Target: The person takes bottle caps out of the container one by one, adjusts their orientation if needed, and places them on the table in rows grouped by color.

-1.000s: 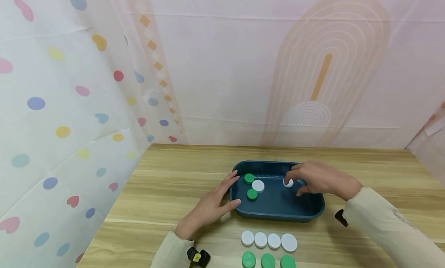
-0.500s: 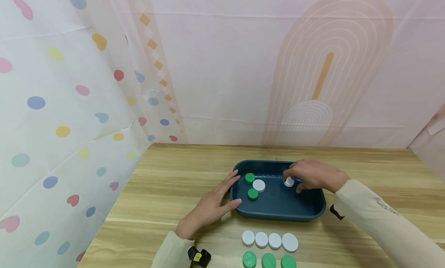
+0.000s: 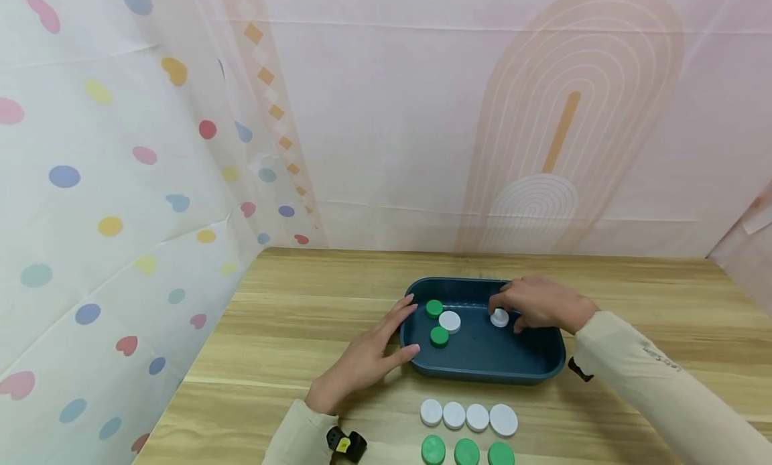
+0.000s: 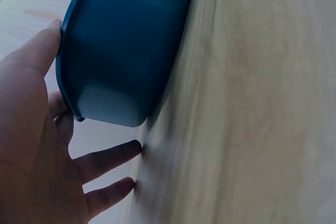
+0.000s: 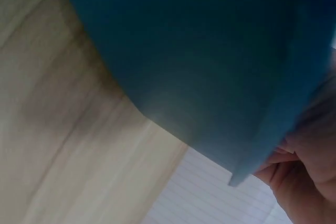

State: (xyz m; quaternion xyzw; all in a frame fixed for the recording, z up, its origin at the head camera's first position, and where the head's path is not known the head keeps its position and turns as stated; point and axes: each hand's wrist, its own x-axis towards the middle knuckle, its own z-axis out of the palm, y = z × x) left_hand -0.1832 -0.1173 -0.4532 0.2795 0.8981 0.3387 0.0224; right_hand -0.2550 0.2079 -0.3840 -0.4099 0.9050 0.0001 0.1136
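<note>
The dark blue tray [image 3: 482, 361] holds two green bottle caps [image 3: 434, 309], a white bottle cap [image 3: 449, 322] near them, and another white bottle cap [image 3: 500, 319] farther right. My right hand [image 3: 545, 303] reaches over the tray's right side, its fingertips curled at that farther cap. Its thumb appears a little apart from the cap. In the right wrist view the tray wall hides the cap and part of the right hand [image 5: 310, 166]. My left hand [image 3: 362, 361] rests spread against the tray's left end, with its thumb [image 4: 39, 45] at the rim in the left wrist view.
In front of the tray, on the wooden table [image 3: 289, 344], lies a row of several white caps [image 3: 454, 415]. Nearer still is a row of three green caps [image 3: 467, 451]. A patterned cloth [image 3: 386, 137] hangs behind the table.
My right hand has moved slightly left and its fingers have closed in on the white bottle cap, which has shifted a little. The left hand stays at the tray.
</note>
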